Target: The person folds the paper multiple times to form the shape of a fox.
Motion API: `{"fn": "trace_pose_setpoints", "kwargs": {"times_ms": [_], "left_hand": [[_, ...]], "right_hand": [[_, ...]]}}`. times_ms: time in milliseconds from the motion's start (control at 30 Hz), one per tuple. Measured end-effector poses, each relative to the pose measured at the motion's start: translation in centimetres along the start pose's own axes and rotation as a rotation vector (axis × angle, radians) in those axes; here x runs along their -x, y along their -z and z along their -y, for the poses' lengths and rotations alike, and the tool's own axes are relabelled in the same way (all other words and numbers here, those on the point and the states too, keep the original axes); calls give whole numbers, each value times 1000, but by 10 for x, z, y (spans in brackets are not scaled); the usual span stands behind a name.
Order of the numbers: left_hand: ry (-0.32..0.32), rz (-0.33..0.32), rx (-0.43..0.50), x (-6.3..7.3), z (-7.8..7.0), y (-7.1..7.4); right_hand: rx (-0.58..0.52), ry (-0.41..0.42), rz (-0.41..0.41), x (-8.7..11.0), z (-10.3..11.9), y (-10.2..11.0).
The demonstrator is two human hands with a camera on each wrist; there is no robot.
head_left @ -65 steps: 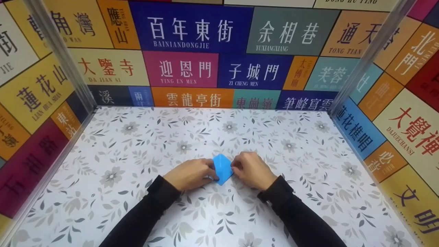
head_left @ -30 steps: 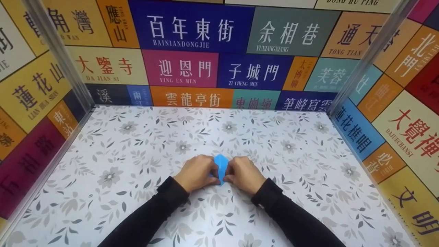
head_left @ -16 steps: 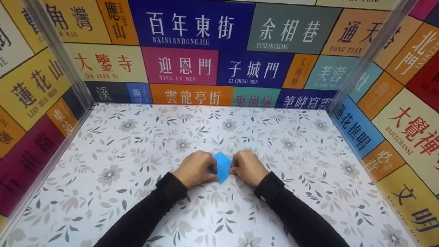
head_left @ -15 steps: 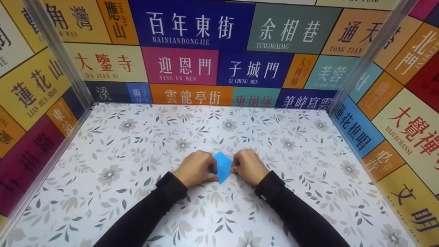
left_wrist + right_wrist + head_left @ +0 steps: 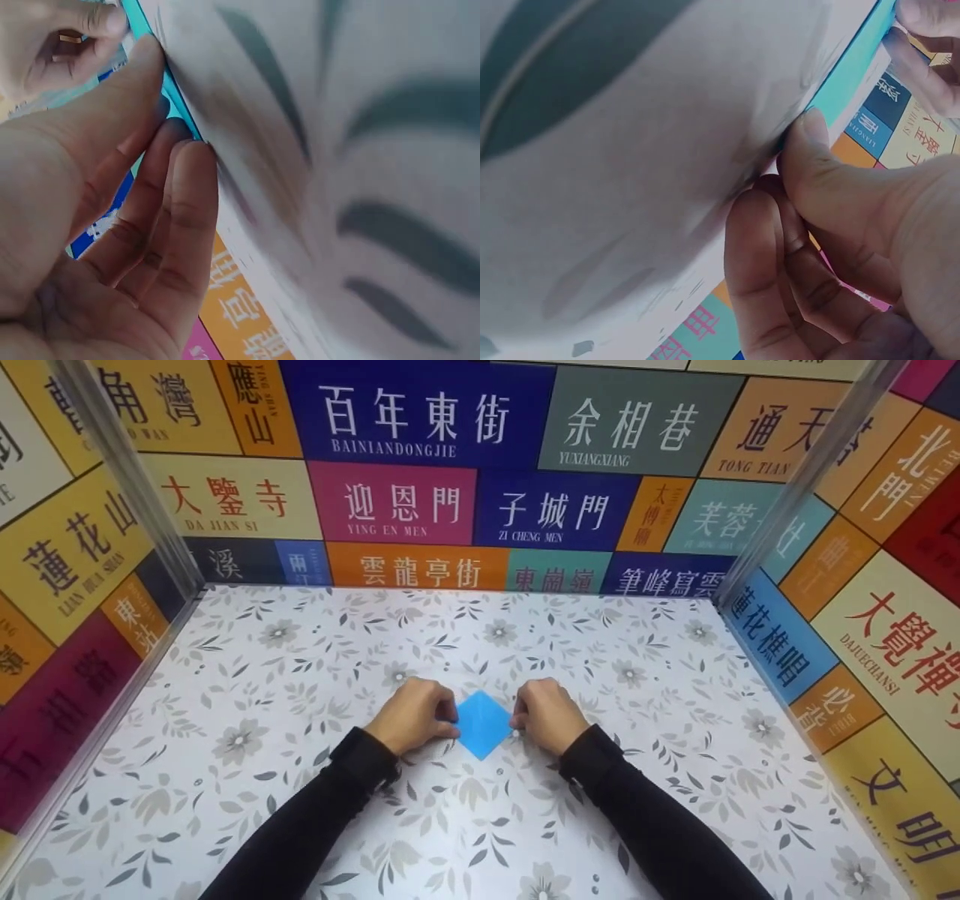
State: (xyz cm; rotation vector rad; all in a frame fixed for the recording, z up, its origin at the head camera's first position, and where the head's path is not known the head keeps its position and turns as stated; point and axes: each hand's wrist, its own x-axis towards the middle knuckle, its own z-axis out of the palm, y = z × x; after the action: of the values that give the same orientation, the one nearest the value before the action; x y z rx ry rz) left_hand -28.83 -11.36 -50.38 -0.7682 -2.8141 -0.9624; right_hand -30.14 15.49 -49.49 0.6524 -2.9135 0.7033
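A small blue sheet of paper (image 5: 481,726) lies as a diamond, with one corner toward the body and a faint crease down its middle. My left hand (image 5: 414,717) pinches its left corner between thumb and fingers. At the opposite corner, my right hand (image 5: 551,717) pinches the sheet the same way. Seen nearly edge-on in the right wrist view, the paper (image 5: 851,71) is a thin turquoise strip with my right thumb on its end. Fingers partly cover the strip of paper (image 5: 175,97) in the left wrist view.
A white tabletop (image 5: 322,825) with grey flowers and leaves lies under the hands. Coloured panels with Chinese lettering line the back wall (image 5: 420,416) and both sides. Clear strips stand at the back corners, such as the right corner strip (image 5: 799,487).
The paper has gone from partly folded and narrow to a wider, flatter diamond. Both hands have moved apart, the left one to the left and the right one slightly to the right.
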Motion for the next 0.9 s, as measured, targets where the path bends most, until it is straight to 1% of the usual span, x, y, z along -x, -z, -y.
{"fn": "trace_pose_setpoints", "kwargs": {"times_ms": [100, 233, 333, 500, 600, 733, 900], "left_hand": [[43, -20, 27, -1, 8, 5], [125, -24, 71, -1, 18, 13], [157, -26, 99, -1, 23, 17], [164, -24, 114, 0, 24, 18], [161, -26, 96, 0, 24, 17], [170, -31, 72, 0, 24, 17], [179, -35, 84, 1, 25, 16]], "right_hand": [[-1, 2, 5, 0, 0, 1], [-16, -5, 23, -1, 0, 2], [-42, -6, 31, -1, -2, 3], [-72, -3, 10, -1, -9, 4], [-71, -8, -1, 0, -12, 5], [-67, 12, 16, -2, -13, 5], [-63, 47, 29, -3, -15, 4]]}}
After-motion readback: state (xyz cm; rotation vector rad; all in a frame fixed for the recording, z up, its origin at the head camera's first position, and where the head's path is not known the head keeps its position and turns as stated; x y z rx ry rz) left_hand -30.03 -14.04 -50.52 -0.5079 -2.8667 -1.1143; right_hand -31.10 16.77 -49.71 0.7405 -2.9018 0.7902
